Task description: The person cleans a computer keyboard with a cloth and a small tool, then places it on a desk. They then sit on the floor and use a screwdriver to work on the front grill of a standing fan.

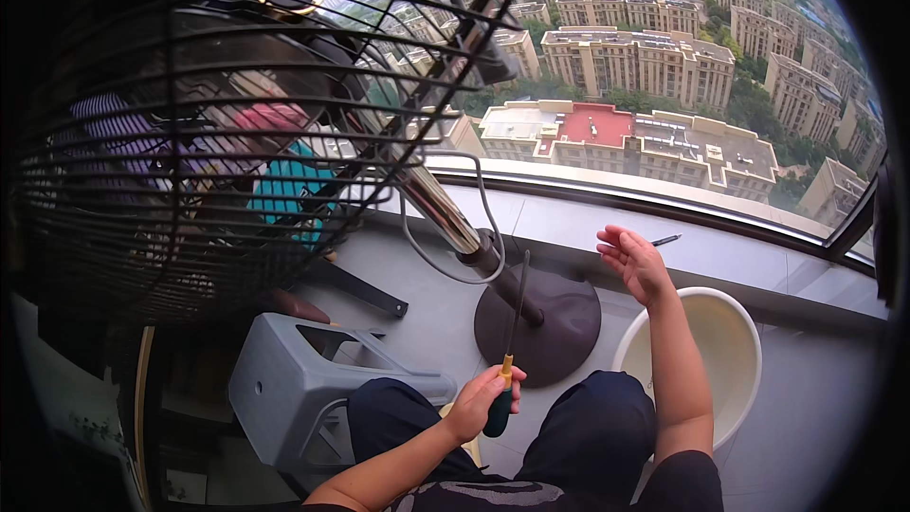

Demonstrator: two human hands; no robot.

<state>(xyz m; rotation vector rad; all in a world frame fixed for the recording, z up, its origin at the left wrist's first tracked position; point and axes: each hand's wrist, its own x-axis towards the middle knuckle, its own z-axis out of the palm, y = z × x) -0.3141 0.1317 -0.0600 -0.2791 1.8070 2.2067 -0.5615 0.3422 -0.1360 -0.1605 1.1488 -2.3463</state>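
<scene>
My left hand [478, 405] grips the dark green handle of a hand tool [519, 313] with a yellow collar and a long, thin blade or rod. The tool points up and away from me, in front of the round brown base of the standing fan. My right hand [635, 263] is raised near the white window ledge, palm turned inward, with no object visible in it. Its fingers are slightly curled. A dark pen-like object [666, 240] lies on the ledge just beyond that hand. Whether the hand touches the ledge cannot be told.
A large fan with a black wire cage [192, 121] fills the upper left; its pole [444, 210] slants to a heavy base [569, 320], with a gray cable loop beside it. A gray plastic stool [284, 384] lies tipped at left. A white bucket [739, 370] stands at right, below the window.
</scene>
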